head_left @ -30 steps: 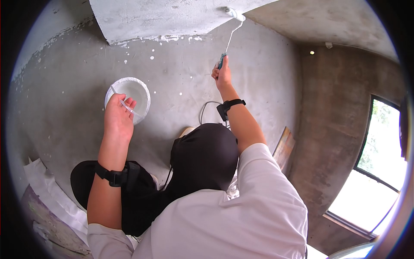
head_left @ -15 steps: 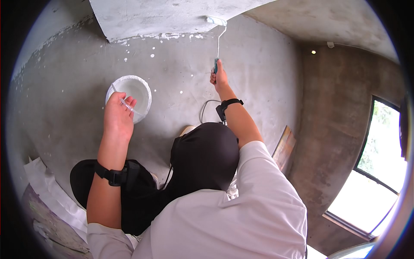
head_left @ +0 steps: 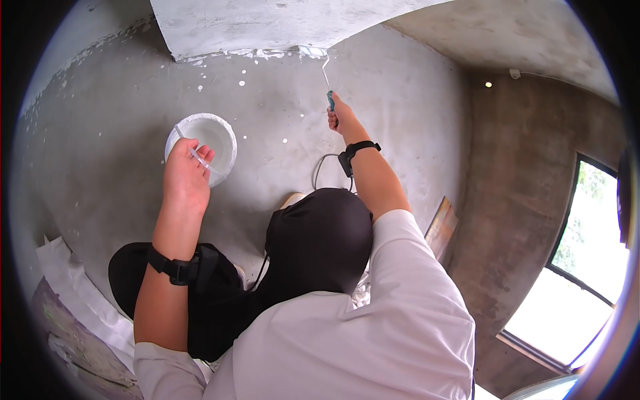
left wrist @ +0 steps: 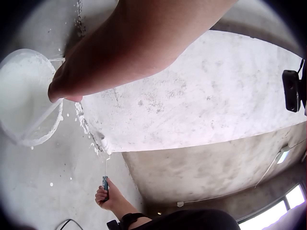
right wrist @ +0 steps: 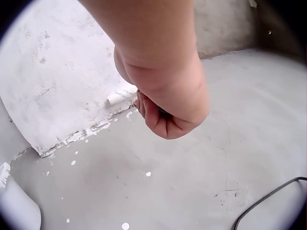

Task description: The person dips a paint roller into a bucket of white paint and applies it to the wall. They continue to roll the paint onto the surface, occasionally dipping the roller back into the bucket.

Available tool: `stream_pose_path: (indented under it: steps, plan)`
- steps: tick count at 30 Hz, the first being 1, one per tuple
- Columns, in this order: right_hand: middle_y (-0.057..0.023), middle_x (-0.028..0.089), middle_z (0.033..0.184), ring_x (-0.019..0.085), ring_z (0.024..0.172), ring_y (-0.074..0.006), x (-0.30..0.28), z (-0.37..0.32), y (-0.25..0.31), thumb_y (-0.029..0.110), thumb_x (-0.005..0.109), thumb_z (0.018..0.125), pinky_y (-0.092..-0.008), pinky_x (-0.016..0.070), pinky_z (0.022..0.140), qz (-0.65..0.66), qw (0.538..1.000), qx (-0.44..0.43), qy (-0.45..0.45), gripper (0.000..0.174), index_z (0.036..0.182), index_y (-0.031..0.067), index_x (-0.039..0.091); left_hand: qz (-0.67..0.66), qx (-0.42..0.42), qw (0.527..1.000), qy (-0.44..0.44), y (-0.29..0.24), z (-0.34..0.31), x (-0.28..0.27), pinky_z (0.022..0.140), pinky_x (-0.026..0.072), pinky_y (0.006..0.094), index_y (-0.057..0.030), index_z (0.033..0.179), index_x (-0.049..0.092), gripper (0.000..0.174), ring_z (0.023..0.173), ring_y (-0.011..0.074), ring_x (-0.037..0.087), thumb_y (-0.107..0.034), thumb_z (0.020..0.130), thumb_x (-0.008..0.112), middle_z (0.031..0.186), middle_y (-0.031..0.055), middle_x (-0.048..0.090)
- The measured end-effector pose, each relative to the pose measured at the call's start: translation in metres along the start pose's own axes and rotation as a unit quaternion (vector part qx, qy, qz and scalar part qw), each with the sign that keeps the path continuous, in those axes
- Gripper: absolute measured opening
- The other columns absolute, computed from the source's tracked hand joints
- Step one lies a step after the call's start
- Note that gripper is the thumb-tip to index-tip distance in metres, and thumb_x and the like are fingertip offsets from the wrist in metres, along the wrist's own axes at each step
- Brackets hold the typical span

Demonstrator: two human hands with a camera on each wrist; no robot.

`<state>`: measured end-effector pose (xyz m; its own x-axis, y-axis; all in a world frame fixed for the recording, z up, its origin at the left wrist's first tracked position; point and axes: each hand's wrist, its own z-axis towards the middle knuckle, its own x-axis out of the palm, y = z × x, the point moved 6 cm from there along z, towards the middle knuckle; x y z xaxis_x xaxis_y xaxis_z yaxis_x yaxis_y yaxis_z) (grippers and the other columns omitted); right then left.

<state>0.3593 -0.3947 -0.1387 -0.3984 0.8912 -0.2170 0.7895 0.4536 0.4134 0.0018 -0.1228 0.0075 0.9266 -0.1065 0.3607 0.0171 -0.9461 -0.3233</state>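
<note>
My left hand (head_left: 187,179) grips the thin plastic handle (left wrist: 42,118) of a white bucket (head_left: 225,133), and the bucket hangs with its opening toward the head camera. Whitish paint (left wrist: 24,91) shows inside it in the left wrist view. With my right arm stretched forward, my right hand (head_left: 342,117) holds a paint roller by its teal grip (head_left: 331,100). The white roller sleeve (head_left: 312,51) lies along the bottom edge of the white wall (head_left: 280,23), where wall and floor meet. In the right wrist view, my curled fingers (right wrist: 158,122) hide the grip.
White paint drops (head_left: 242,83) dot the grey floor (head_left: 267,160). A dark cable (head_left: 316,170) curves beside my foot. Boards (head_left: 441,227) lean at the right near a brown wall (head_left: 513,200) with a window (head_left: 587,227). White sheeting (head_left: 83,287) lies at the lower left.
The roller has come down the white wall and leftward to its bottom edge, my right hand moving slightly left and down. My left hand keeps its hold on the bucket handle.
</note>
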Motion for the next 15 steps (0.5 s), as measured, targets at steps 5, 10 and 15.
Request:
stream_pose_path:
  steps: [5, 10, 15]
  plan:
    - [0.0079, 0.030, 0.051, 0.026, 0.041, -0.0055, 0.006, -0.014, 0.002, 0.067, 0.054, 0.091, -0.0211, 0.0214, 0.040, 0.001, 1.000, 0.022, 0.008, 0.060, 0.065, 0.0136, 0.043, 0.002, -0.008, 1.000, -0.008, -0.002, -0.004, 0.002, 0.101, 0.0349, 0.0327, -0.0076, 0.111, 0.052, 0.036, 0.113, 0.0220, 0.051, -0.027, 0.084, 0.065, 0.112, 0.0056, 0.050]
    - [0.0075, 0.030, 0.052, 0.026, 0.043, -0.0061, 0.014, -0.029, -0.015, 0.066, 0.053, 0.092, -0.0219, 0.0217, 0.041, 0.011, 0.999, -0.002, 0.044, 0.061, 0.066, 0.0129, 0.042, 0.001, -0.011, 1.000, -0.004, -0.005, -0.009, 0.004, 0.101, 0.0349, 0.0329, -0.0073, 0.113, 0.052, 0.037, 0.113, 0.0224, 0.051, -0.026, 0.084, 0.065, 0.112, 0.0064, 0.049]
    - [0.0059, 0.034, 0.053, 0.030, 0.043, -0.0069, 0.038, -0.041, -0.016, 0.064, 0.053, 0.093, -0.0221, 0.0243, 0.041, -0.029, 0.996, -0.050, 0.072, 0.059, 0.067, 0.0110, 0.044, 0.007, -0.011, 1.000, 0.004, -0.006, -0.012, 0.005, 0.101, 0.0355, 0.0325, -0.0074, 0.113, 0.051, 0.037, 0.113, 0.0222, 0.051, -0.026, 0.084, 0.064, 0.114, 0.0069, 0.047]
